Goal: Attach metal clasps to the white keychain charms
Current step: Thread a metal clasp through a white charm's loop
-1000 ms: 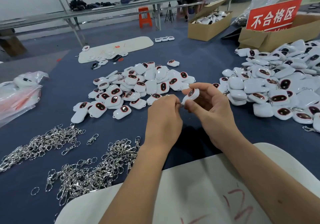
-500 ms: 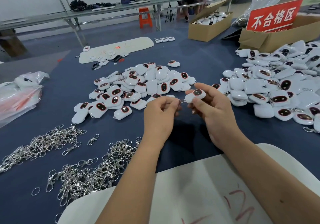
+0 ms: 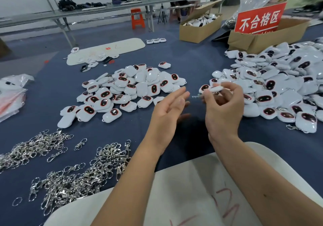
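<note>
Far from done, by the look of it: big heap of white plastic keychain charms [image 3: 132, 89] centre frame without clasps, silver metal clasps [image 3: 73, 178] piled lower left, clasped ones heaped at right [image 3: 283, 86]. Left hand [image 3: 167, 110] empty, fingers spread. Right hand [image 3: 225, 107] pinching one white charm [image 3: 215, 89], small clasp [image 3: 196, 96] dangling.

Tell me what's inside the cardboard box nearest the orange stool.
The open cardboard box holds white charms with dark windows, heaped to about its rim. Only the top layer shows; whatever lies deeper is covered by that layer and the box walls.
</note>
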